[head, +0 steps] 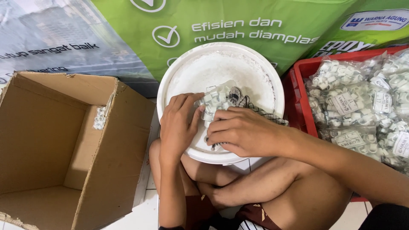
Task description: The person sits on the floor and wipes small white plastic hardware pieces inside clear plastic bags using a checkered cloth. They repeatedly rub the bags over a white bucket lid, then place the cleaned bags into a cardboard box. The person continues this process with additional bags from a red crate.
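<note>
Hands meet at the centre of the frame over a white bucket lid point(255, 81), which serves as a low work surface above the crossed legs of a person seated on a tiled floor point(147, 208). The left hand point(177, 127) lies curled over the lid's near edge, fingers bent around a clear bag of small white plastic clips point(215, 100) and steadying it from the side. The right hand point(243, 132), reaching in from the lower right, is closed over the same bag from above, pressing it against the lid; a strip of dark checked cloth point(243, 102) trails from beneath it toward the right rim, and whether the fingers pinch that cloth cannot be told. A red plastic crate point(298, 98) at the right edge is heaped with filled, labelled bags of clips point(358, 106), within easy reach of the right arm. An open cardboard box point(64, 140) fills the lower left, tipped on its side with its mouth toward the sitter, one small bag of clips point(100, 117) lying against its inner wall. Green and grey printed sacks point(238, 25) form the backdrop across the top.
</note>
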